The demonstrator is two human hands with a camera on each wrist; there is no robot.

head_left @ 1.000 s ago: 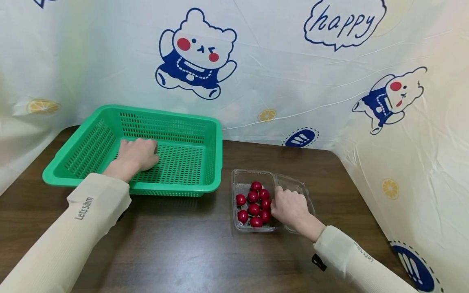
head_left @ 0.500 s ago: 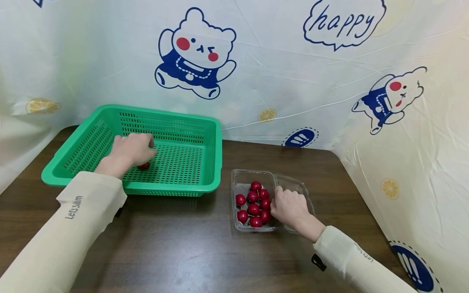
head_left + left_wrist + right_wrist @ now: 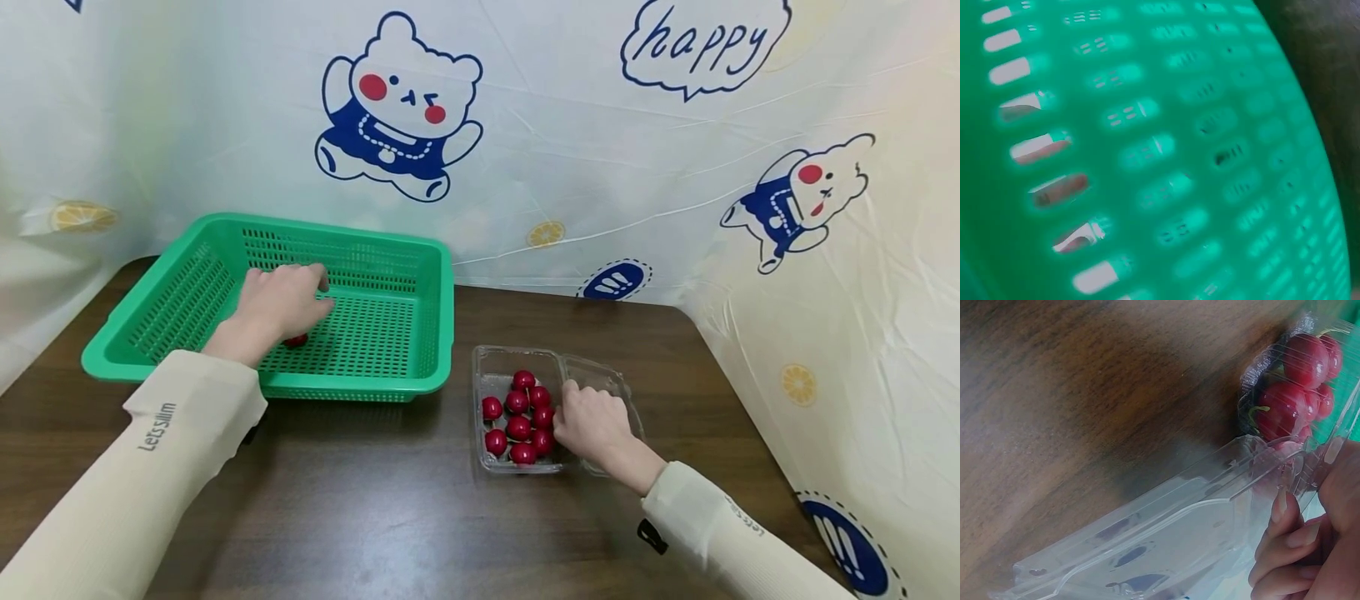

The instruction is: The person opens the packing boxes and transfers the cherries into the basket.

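Observation:
In the head view my left hand [image 3: 281, 302] hovers inside the green basket [image 3: 393, 387], thumb and forefinger apart with nothing seen between them. A red cherry [image 3: 297, 341] lies on the basket floor, partly hidden behind that hand. My right hand [image 3: 596, 427] grips the hinge side of a clear plastic box [image 3: 487, 358] with curled fingers; the right wrist view shows its fingertips [image 3: 1280, 506] at the plastic edge. Several red cherries [image 3: 518, 428] with stems lie in the box, whose lid [image 3: 600, 375] is folded out to the right. Basket wall [image 3: 1147, 134] blocks most of the left wrist view.
Both containers stand on a dark brown wooden table [image 3: 420, 500], the basket left and the box to its right. A pale sheet [image 3: 540, 192] printed with cartoon bears rises along the table's back and right sides.
My left hand's fingers have spread and lifted slightly off the basket floor, leaving the cherry in sight beneath. The right hand keeps its grip on the box.

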